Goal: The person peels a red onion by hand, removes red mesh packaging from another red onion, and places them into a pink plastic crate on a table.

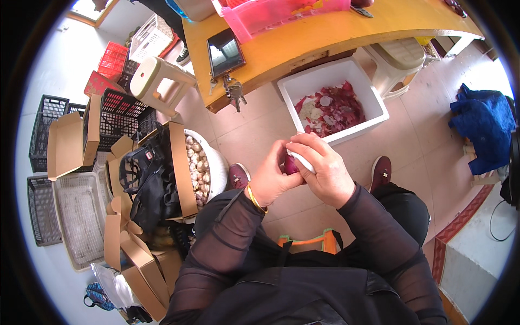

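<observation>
Both hands meet in front of me, over the near edge of a white foam box. My left hand (273, 174) has its fingers and thumb around a red onion (290, 165), which shows only in part. My right hand (323, 168) holds a white object (302, 161) against the onion; most of it is hidden, so I cannot tell what it is. In the white foam box (339, 139) on the floor lie purple-red onion skins (345, 107) and pale scraps.
A wooden table (268, 61) bears a pink plastic basket (239, 24), a dark phone or tablet (225, 53) and keys (235, 91). To the left stand a white basket of garlic bulbs (197, 166), cardboard boxes (183, 170), crates and a plastic stool (156, 81). Another person's shoe shows beyond.
</observation>
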Demonstrator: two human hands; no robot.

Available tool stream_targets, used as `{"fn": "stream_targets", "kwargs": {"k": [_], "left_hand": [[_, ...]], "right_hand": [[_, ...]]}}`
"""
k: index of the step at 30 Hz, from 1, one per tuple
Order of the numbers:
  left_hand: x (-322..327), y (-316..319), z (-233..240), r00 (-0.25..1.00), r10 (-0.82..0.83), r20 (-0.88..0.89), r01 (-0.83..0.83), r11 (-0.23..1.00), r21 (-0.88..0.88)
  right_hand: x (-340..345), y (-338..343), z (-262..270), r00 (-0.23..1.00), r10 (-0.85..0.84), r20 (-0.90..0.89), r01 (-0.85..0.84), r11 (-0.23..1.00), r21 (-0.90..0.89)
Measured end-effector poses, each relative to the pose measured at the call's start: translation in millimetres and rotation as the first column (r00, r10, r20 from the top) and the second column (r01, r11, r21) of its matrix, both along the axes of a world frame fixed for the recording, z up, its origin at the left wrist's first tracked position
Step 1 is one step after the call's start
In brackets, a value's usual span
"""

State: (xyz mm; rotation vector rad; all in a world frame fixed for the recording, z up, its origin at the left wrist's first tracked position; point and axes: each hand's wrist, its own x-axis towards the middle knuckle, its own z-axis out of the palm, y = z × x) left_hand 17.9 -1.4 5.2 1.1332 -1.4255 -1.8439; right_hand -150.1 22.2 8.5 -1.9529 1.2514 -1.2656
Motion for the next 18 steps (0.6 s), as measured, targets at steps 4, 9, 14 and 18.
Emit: {"fn": "stream_targets", "kwargs": {"k": [4,9,14,18], "left_hand": [[-1,-1,-1,0.988,0.019,-0.152,-0.014,0.999,0.031],[-5,1,3,0.892,0.217,-0.397,-0.148,0.969,0.198],[-9,5,-10,0.926,0.289,-0.244,-0.28,0.957,0.068],[-7,4,-6,0.923,0.317,-0.216,-0.282,0.943,0.179]], "right_hand": [[-11,-9,-6,0.979,-0.064,0.195,0.009,0.963,0.271],[-8,-6,-21,0.503,-0.368,0.782,-0.379,0.719,0.583],[12,9,-41,0.393,-0.544,0.742,-0.389,0.633,0.67],[18,12,-45,0.539,-0.494,0.682,-0.264,0.67,0.694]]}}
